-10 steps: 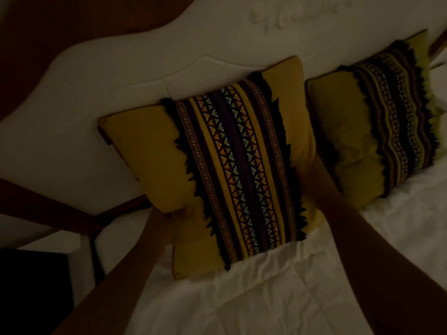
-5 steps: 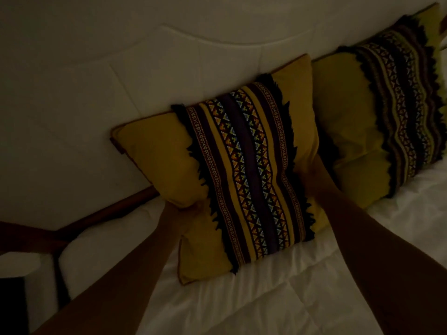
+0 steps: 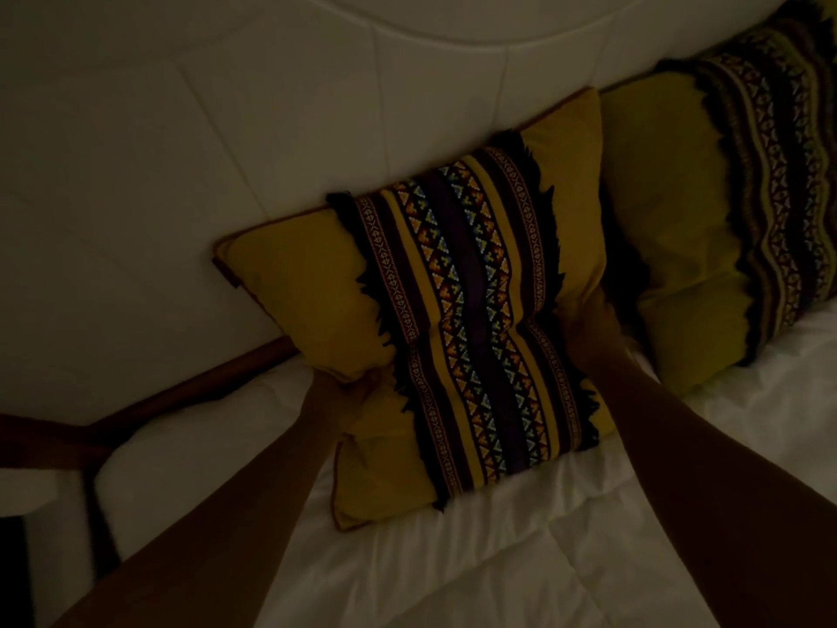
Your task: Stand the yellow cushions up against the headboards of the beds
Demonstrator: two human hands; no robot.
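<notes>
In dim light a yellow cushion (image 3: 308, 283) with a dark patterned centre band leans against the pale padded headboard (image 3: 190, 142). My left hand (image 3: 344, 389) pinches its lower left edge, fingers tucked under the fabric. My right hand (image 3: 589, 328) presses into its right edge, and the cushion creases across the middle between the two hands. A second yellow cushion (image 3: 666, 210) with the same band stands against the headboard to the right, touching the first.
White bedding (image 3: 498, 559) covers the mattress below the cushions. A dark wooden bed frame rail (image 3: 190, 392) runs under the headboard on the left. A dark piece of furniture (image 3: 13, 568) sits at the lower left corner beside the bed.
The view has closed in on the headboard. Both hands have squeezed the near cushion inward, so a crease now runs across its middle. The right cushion has not moved.
</notes>
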